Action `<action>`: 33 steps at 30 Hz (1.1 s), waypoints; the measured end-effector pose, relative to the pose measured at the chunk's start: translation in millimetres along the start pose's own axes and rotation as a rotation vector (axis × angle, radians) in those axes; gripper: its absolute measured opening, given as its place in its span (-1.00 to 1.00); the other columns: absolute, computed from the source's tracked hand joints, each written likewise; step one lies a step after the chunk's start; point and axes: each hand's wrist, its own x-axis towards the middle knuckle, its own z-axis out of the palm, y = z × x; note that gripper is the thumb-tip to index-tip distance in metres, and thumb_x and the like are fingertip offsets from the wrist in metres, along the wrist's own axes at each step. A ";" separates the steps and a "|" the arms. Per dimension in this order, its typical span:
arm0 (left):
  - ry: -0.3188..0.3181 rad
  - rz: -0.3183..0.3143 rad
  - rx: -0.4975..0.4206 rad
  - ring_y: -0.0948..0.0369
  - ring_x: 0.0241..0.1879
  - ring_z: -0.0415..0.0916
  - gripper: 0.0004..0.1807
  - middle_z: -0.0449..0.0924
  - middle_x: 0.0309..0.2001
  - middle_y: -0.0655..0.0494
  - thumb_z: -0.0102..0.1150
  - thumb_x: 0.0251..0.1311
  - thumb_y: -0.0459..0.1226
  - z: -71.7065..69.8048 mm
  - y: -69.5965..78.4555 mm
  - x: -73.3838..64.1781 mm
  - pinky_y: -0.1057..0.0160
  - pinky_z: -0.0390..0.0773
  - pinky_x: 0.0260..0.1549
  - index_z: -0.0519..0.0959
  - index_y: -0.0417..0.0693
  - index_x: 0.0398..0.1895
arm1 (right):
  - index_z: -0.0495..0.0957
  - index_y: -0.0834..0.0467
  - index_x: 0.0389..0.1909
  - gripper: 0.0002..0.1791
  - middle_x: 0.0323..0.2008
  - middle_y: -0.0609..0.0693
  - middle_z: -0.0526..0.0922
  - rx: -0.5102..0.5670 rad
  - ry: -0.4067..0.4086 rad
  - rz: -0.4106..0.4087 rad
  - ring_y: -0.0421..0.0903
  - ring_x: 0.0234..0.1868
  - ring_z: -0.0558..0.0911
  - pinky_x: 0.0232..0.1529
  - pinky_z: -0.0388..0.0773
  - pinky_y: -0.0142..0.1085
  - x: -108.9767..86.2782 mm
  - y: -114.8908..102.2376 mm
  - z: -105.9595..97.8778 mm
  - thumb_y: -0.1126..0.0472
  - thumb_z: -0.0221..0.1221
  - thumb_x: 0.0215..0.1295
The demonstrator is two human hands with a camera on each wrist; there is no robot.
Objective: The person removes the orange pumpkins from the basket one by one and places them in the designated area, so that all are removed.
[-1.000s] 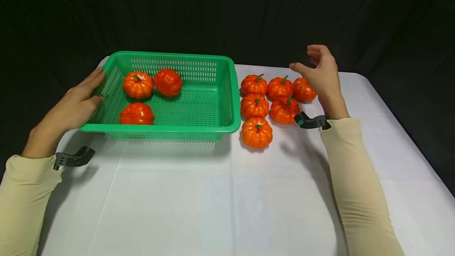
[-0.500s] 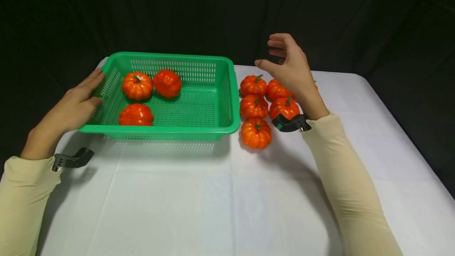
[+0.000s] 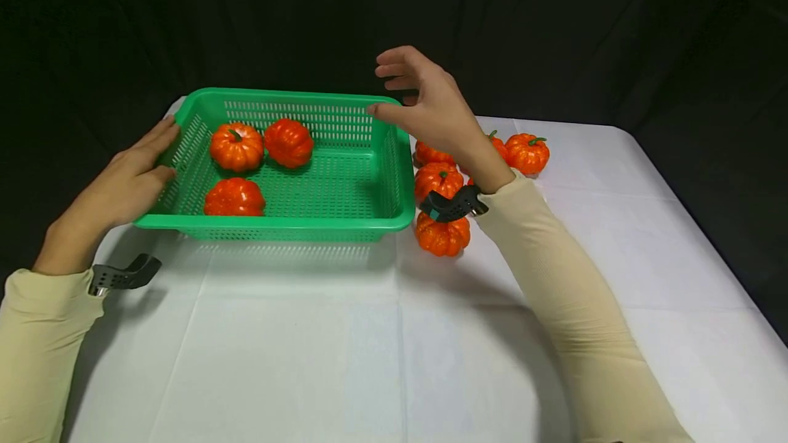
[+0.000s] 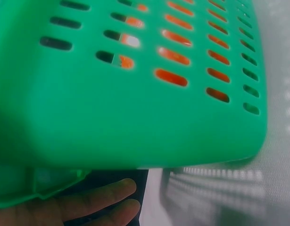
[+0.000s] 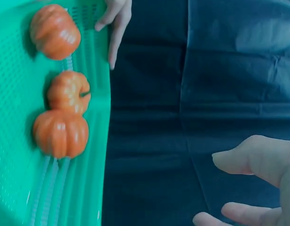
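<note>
A green plastic basket with slotted walls holds three small orange pumpkins, among them a stemmed pumpkin at the back left and a redder one near the front wall. My left hand rests against the basket's left rim, fingers extended; in the left wrist view its fingers show below the basket's end wall. Above the basket's back right corner hovers my right hand, its fingers apart and gently bent with nothing between them. In the right wrist view, the right thumb stands away from the fingers.
Right of the basket several more pumpkins sit on the white-covered table, including a front one and a far right one. The right forearm partly hides this group. A black cloth hangs behind the table.
My right hand has swept left, from above the loose pumpkins to over the basket's right end, with nothing held. The left hand and the basket have stayed put.
</note>
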 end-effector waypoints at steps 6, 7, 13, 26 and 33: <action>-0.001 0.004 -0.003 -0.18 0.61 -0.40 -0.30 -0.39 0.67 -0.16 -0.21 0.54 -0.38 -0.4 0.3 0.4 -0.21 -0.32 0.49 -0.16 -0.34 0.64 | 0.46 0.18 0.34 -0.40 0.25 0.01 0.58 0.027 -0.116 -0.112 -0.12 0.20 0.57 0.16 0.53 -0.27 18.4 -13.3 20.8 0.25 0.40 0.32; 0.000 0.005 -0.004 -0.18 0.61 -0.40 -0.30 -0.39 0.67 -0.16 -0.21 0.54 -0.38 -0.5 0.5 0.5 -0.21 -0.31 0.49 -0.16 -0.34 0.64 | 0.47 0.18 0.34 -0.41 0.24 0.01 0.59 0.041 -0.136 -0.123 -0.13 0.18 0.57 0.14 0.54 -0.28 21.7 -14.6 24.6 0.27 0.40 0.31; -0.001 -0.001 -0.006 -0.19 0.60 -0.39 -0.30 -0.39 0.67 -0.15 -0.22 0.55 -0.37 -0.3 1.0 0.5 -0.21 -0.31 0.49 -0.16 -0.33 0.64 | 0.48 0.21 0.35 -0.38 0.23 0.01 0.60 0.113 -0.276 -0.155 -0.12 0.12 0.61 0.09 0.59 -0.29 40.3 -19.4 50.5 0.35 0.40 0.27; -0.007 -0.005 -0.006 -0.19 0.60 -0.40 -0.30 -0.40 0.67 -0.14 -0.23 0.55 -0.37 -0.7 0.7 0.5 -0.23 -0.32 0.48 -0.15 -0.34 0.64 | 0.49 0.31 0.36 -0.35 0.31 0.09 0.55 0.409 -0.685 -0.178 0.00 0.21 0.59 0.14 0.58 -0.17 69.1 -14.5 102.6 0.47 0.37 0.21; -0.013 -0.002 -0.009 -0.18 0.61 -0.38 -0.30 -0.39 0.67 -0.13 -0.23 0.55 -0.36 -0.2 1.7 1.5 -0.23 -0.31 0.49 -0.15 -0.32 0.65 | 0.41 0.42 0.39 -0.31 0.41 0.28 0.42 0.474 -0.866 -0.171 0.18 0.35 0.47 0.22 0.53 -0.16 81.6 -13.1 124.4 0.57 0.32 0.19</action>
